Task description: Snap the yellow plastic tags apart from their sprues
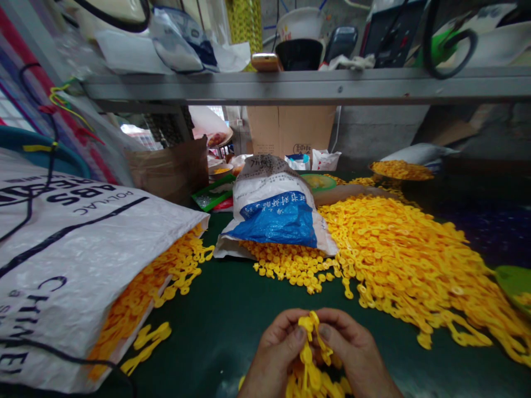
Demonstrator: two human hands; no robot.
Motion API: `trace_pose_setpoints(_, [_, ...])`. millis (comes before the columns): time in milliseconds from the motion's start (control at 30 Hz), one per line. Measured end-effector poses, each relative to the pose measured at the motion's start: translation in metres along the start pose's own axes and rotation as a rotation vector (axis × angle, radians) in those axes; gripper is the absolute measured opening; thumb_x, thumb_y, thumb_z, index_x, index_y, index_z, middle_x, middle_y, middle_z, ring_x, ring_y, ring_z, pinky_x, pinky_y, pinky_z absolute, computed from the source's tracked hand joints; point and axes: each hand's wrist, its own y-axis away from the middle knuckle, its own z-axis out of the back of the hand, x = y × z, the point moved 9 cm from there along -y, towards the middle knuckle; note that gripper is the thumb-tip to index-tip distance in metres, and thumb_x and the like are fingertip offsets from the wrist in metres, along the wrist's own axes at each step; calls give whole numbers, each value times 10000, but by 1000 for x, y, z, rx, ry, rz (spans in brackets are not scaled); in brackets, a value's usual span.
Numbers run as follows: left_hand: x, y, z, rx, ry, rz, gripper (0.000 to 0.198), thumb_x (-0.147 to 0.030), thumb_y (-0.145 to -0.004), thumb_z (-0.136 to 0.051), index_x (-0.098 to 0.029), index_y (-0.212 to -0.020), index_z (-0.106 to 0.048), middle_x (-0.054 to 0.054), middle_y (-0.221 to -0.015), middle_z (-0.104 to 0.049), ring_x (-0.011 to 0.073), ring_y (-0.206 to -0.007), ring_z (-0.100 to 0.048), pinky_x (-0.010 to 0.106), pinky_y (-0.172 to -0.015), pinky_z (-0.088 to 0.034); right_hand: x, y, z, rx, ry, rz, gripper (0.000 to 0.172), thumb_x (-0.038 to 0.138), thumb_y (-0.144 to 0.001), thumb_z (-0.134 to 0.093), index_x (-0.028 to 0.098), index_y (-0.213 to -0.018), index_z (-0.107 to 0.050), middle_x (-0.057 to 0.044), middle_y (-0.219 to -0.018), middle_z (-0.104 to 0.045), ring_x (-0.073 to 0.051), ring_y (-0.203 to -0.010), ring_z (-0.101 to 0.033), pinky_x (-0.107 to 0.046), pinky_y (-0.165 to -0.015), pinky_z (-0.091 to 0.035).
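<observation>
At the lower middle of the head view, my left hand (279, 347) and my right hand (350, 348) come together over the dark green table (219, 309). Both are closed on small yellow plastic pieces (309, 331), pinched between thumbs and fingertips. More yellow pieces (317, 384) lie beneath my hands, partly hidden by them. Ahead, a white and blue sack (276, 215) spills small round yellow parts (286, 268) from its mouth. A large heap of long yellow pieces with ringed ends (398, 249) spreads to the right.
A big white sack (83, 243) lies open on the left, full of yellow pieces, with a black cable (62, 351) across it. A metal shelf beam (298, 88) spans overhead, loaded with bowls and bags. A green bowl (514, 284) stands at the right edge.
</observation>
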Motion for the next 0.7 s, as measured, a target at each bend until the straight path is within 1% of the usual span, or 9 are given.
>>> trace_pose_setpoints(133, [0, -1, 0, -5, 2, -12, 299, -287, -628, -815, -197, -885, -691, 46, -852, -697, 156, -697, -636, 273, -697, -468, 4, 0, 0, -16, 59, 35, 264, 411, -730, -749, 211, -899, -721, -35, -845, -751, -188, -749, -670, -263, -684, -525])
trace_pose_setpoints(300, [-2, 0, 0, -12, -15, -23, 291, -284, -642, -805, -189, -892, -691, 40, -826, -694, 142, -660, -630, 264, -687, -466, 7, 0, 0, -13, 160, 113, 245, 399, -775, -705, 212, -932, -715, -46, -890, -731, -197, -811, -662, -271, -727, -531])
trace_pose_setpoints(467, [0, 0, -2, 31, 17, -38, 274, -302, -667, -786, -190, -898, -690, 51, -851, -695, 161, -718, -645, 290, -747, -470, 21, 7, -1, -22, 372, 299, 207, 356, -841, -628, 260, -1005, -711, -23, -892, -667, -176, -821, -644, -221, -697, -537])
trace_pose_setpoints(567, [2, -3, 1, 59, 15, -45, 261, -295, -681, -778, -194, -904, -687, 46, -849, -689, 144, -692, -638, 265, -704, -468, 27, 11, -6, -5, 480, 387, 199, 309, -871, -587, 276, -1032, -699, -22, -908, -648, -171, -847, -642, -215, -735, -539])
trace_pose_setpoints(700, [5, -8, 3, 112, -6, -50, 268, -311, -675, -782, -198, -897, -685, 35, -818, -678, 124, -604, -616, 247, -604, -458, 35, 14, -11, 24, 542, 475, 198, 259, -890, -558, 277, -1043, -681, -25, -909, -652, -158, -835, -653, -197, -721, -542])
